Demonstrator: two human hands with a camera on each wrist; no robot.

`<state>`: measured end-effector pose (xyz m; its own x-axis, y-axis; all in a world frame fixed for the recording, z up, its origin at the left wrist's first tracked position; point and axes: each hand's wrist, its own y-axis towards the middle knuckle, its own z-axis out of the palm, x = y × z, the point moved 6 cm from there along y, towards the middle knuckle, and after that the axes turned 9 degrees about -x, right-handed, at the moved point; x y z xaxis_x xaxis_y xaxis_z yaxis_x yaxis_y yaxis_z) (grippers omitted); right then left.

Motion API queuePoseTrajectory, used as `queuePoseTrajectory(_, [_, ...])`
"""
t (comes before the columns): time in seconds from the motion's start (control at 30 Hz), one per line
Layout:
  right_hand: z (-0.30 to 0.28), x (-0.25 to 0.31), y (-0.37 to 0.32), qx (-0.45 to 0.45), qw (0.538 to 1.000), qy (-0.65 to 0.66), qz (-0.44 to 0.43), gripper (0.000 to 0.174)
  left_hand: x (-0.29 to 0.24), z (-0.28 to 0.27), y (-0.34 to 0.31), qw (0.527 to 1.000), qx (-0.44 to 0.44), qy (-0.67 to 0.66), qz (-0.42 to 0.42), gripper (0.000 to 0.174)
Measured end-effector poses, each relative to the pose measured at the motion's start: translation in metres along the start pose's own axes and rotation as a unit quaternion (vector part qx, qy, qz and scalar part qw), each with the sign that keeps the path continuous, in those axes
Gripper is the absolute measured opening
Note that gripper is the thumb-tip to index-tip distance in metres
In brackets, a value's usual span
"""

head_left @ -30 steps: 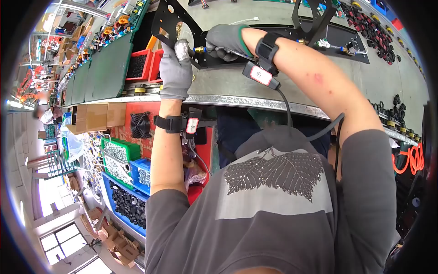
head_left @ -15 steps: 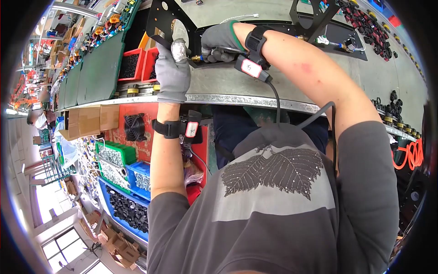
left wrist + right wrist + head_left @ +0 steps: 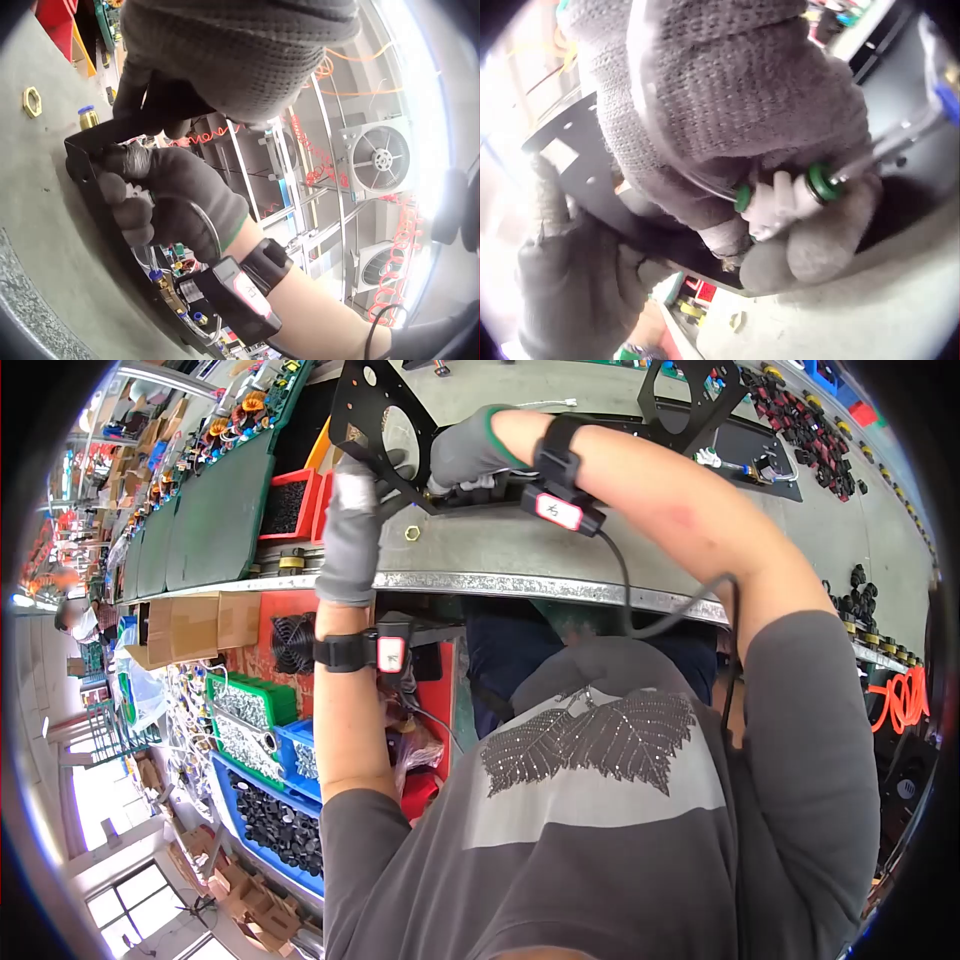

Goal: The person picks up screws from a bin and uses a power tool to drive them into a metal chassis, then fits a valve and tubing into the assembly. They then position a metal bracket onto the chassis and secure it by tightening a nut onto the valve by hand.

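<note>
A black metal bracket point(image 3: 395, 420) with a large round hole stands on the bench. My left hand point(image 3: 350, 540) grips its end plate, fingers behind the edge. Inside the corner, my right hand point(image 3: 470, 455) has its fingers curled round a white fitting point(image 3: 784, 206) with green rings, joined to clear tubing. A brass nut point(image 3: 412, 533) lies on the bench near the plate; in the left wrist view the nut point(image 3: 31, 101) is beside a brass fitting point(image 3: 88, 118) with a blue collar, which sticks out of the plate. The fingertips of my left hand are partly hidden.
Red bins point(image 3: 285, 510) of small black parts and a green mat point(image 3: 215, 525) are at the left. A second upright bracket point(image 3: 690, 405) stands at the right, near piles of dark red and black parts point(image 3: 810, 440). The bench's metal edge point(image 3: 500, 582) runs in front.
My left hand has moved slightly left and away from the brass fitting, onto the plate. The brass nut now shows on the bench. My right hand has shifted slightly left inside the bracket.
</note>
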<state>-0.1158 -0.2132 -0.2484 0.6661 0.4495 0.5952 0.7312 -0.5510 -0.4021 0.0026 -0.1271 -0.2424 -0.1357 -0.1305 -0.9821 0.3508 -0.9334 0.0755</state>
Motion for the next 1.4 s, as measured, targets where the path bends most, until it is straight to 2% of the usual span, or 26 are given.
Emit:
queuePoseTrajectory(0.03, [-0.012, 0.012, -0.007, -0.033, 0.993, -0.104, -0.045, 0.036, -0.001, -0.018, 0.005, 0.999, -0.034, 0.02, -0.01, 0.044])
queuePoseTrajectory(0.1, [-0.039, 0.014, -0.032, -0.103, 0.977, -0.168, -0.081, 0.044, -0.011, -0.032, 0.004, 0.948, -0.029, 0.316, 0.004, 0.037])
queuePoseTrajectory(0.13, [-0.047, 0.016, -0.055, -0.096, 0.973, -0.207, -0.033, 0.051, -0.004, -0.032, 0.002, 0.936, 0.004, 0.351, -0.009, 0.035])
queuePoseTrajectory(0.17, [-0.045, 0.01, -0.064, -0.081, 0.965, -0.245, -0.048, 0.053, 0.004, -0.032, 0.002, 0.922, 0.035, 0.384, -0.019, 0.034])
queuePoseTrajectory(0.2, [-0.042, 0.009, -0.076, -0.086, 0.955, -0.281, -0.045, 0.049, 0.014, -0.029, 0.003, 0.94, 0.066, 0.332, -0.039, 0.037])
queuePoseTrajectory(0.23, [-0.037, 0.008, -0.085, -0.091, 0.944, -0.316, -0.041, 0.045, 0.023, -0.027, 0.006, 0.94, 0.099, 0.327, 0.004, 0.04])
queuePoseTrajectory(0.33, [-0.032, -0.004, -0.068, -0.161, 0.93, -0.323, -0.069, 0.027, 0.036, -0.022, 0.014, 0.931, 0.114, 0.345, 0.042, 0.041])
queuePoseTrajectory(0.37, [-0.039, -0.012, -0.06, -0.161, 0.929, -0.325, -0.067, 0.027, 0.04, -0.021, 0.015, 0.93, 0.105, 0.353, -0.002, 0.039])
queuePoseTrajectory(0.4, [-0.057, -0.01, -0.058, -0.242, 0.913, -0.322, -0.059, 0.028, 0.044, -0.022, 0.013, 0.927, 0.094, 0.361, -0.049, 0.037])
queuePoseTrajectory(0.43, [-0.07, -0.007, -0.058, -0.322, 0.892, -0.314, -0.052, 0.029, 0.046, -0.022, 0.011, 0.927, 0.091, 0.361, -0.049, 0.037])
queuePoseTrajectory(0.5, [-0.071, 0.008, -0.082, -0.445, 0.811, -0.38, -0.023, 0.042, 0.044, -0.022, 0.011, 0.916, 0.07, 0.394, -0.024, 0.035])
queuePoseTrajectory(0.57, [-0.056, 0.052, -0.126, -0.535, 0.768, -0.295, -0.192, 0.044, 0.021, -0.006, 0.002, 0.889, 0.061, 0.453, -0.016, 0.031])
queuePoseTrajectory(0.63, [-0.015, 0.066, -0.14, -0.458, 0.811, -0.249, -0.266, 0.024, 0.018, -0.001, -0.003, 0.85, 0.076, 0.519, -0.043, 0.034])
queuePoseTrajectory(0.67, [0.008, 0.06, -0.132, -0.426, 0.828, -0.247, -0.268, 0.02, 0.042, -0.012, 0.006, 0.832, 0.106, 0.532, 0.117, 0.032])
queuePoseTrajectory(0.7, [0.021, 0.05, -0.12, -0.426, 0.827, -0.247, -0.271, 0.02, 0.04, -0.01, 0.002, 0.832, 0.103, 0.532, 0.117, 0.032])
queuePoseTrajectory(0.77, [0.035, 0.013, -0.088, -0.404, 0.861, -0.272, -0.147, 0.032, 0.034, 0.003, -0.013, 0.862, 0.083, 0.497, 0.062, 0.032])
queuePoseTrajectory(0.83, [0.041, -0.004, -0.076, -0.391, 0.873, -0.253, -0.146, 0.026, 0.024, 0.024, -0.03, 0.848, 0.09, 0.523, 0.008, 0.029])
queuePoseTrajectory(0.9, [0.045, -0.015, -0.07, -0.376, 0.885, -0.234, -0.144, 0.02, 0.032, 0.028, -0.038, 0.852, 0.053, 0.521, 0.005, 0.025])
queuePoseTrajectory(0.97, [0.042, -0.025, -0.067, -0.345, 0.915, -0.143, -0.155, 0.023, 0.035, 0.023, -0.042, 0.863, 0.047, 0.503, -0.001, 0.025])
queuePoseTrajectory(1.03, [0.039, -0.028, -0.066, -0.323, 0.922, -0.137, -0.162, 0.024, 0.028, 0.023, -0.047, 0.882, 0.069, 0.465, 0.029, 0.027])
queuePoseTrajectory(1.1, [0.035, -0.028, -0.063, -0.298, 0.934, -0.109, -0.163, 0.022, 0.016, -0.001, -0.045, 0.907, 0.01, 0.415, 0.075, 0.032])
queuePoseTrajectory(1.17, [0.032, -0.022, -0.064, -0.291, 0.936, -0.112, -0.164, 0.021, 0.011, -0.027, -0.044, 0.922, -0.039, 0.383, 0.032, 0.033])
queuePoseTrajectory(1.23, [0.032, -0.021, -0.063, -0.283, 0.938, -0.114, -0.165, 0.02, 0.016, -0.036, -0.045, 0.88, -0.013, 0.475, 0.005, 0.035])
queuePoseTrajectory(1.3, [0.031, -0.023, -0.06, -0.283, 0.94, -0.102, -0.159, 0.018, 0.021, -0.025, -0.05, 0.864, 0.002, 0.502, 0.014, 0.038])
queuePoseTrajectory(1.33, [0.031, -0.023, -0.062, -0.297, 0.935, -0.1, -0.168, 0.017, 0.025, -0.02, -0.049, 0.828, -0.013, 0.561, 0.024, 0.039])
queuePoseTrajectory(1.4, [0.033, -0.024, -0.061, -0.298, 0.934, -0.105, -0.164, 0.017, 0.029, -0.017, -0.049, 0.827, -0.049, 0.558, 0.05, 0.04])
